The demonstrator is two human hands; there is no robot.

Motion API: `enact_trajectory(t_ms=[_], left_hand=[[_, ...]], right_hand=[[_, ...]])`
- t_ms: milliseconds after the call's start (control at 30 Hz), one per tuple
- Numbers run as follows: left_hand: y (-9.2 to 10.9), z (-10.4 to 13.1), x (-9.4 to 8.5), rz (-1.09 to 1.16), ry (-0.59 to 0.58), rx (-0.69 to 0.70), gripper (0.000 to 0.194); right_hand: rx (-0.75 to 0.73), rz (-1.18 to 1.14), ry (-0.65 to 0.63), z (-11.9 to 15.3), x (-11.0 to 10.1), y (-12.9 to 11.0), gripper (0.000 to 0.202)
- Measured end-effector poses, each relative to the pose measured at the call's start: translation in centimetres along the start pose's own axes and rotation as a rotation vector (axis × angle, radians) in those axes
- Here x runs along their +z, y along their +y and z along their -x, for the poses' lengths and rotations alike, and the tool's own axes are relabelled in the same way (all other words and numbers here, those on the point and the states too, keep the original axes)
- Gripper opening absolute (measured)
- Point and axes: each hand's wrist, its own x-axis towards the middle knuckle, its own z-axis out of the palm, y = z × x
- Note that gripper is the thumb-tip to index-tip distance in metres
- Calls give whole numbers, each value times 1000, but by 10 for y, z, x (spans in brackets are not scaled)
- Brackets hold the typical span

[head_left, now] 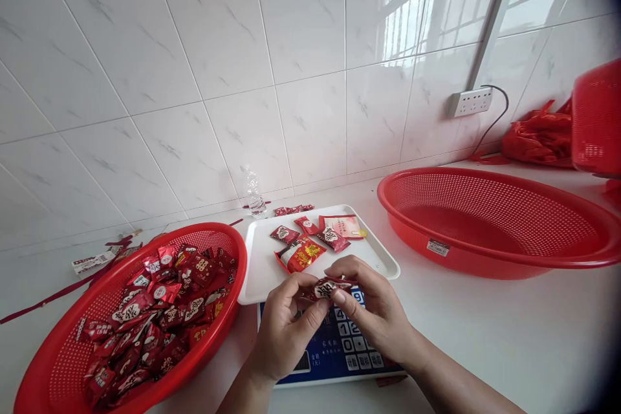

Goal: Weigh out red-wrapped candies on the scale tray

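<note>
Between the fingers of both hands is a small dark red wrapped snack packet (324, 288), pinched at its two ends above the keypad of a blue digital scale (334, 349). My left hand (286, 330) grips its left side, and my right hand (371, 310) its right side. Just beyond my fingers lies the scale's white tray (257, 259). On it are several packets, among them a red and yellow packet (301, 255), a dark red packet (334, 238) and a pink packet (343, 226).
To my left, a red perforated basket (58, 362) holds many dark red packets (169, 317). A second red basket (436, 220) stands at the right. A clear bottle (255, 193) is near the tiled wall, below and left of a power socket (470, 103). Red bags (538, 136) sit far right.
</note>
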Motion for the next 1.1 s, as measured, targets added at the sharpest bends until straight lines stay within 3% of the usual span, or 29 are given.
enact_trajectory(t_ms=[200,667,1100], left_hand=[[4,-1,1,-58,-27,-12,19],[8,-2,0,-115,-8,55,15],[1,-3,-2,-83,127,188,12]], right_hand=[[-61,-69,-42,-1,0,1,15],[-131,-48,42,-1,0,-1,11],[-85,-116,39,1,1,1,5]])
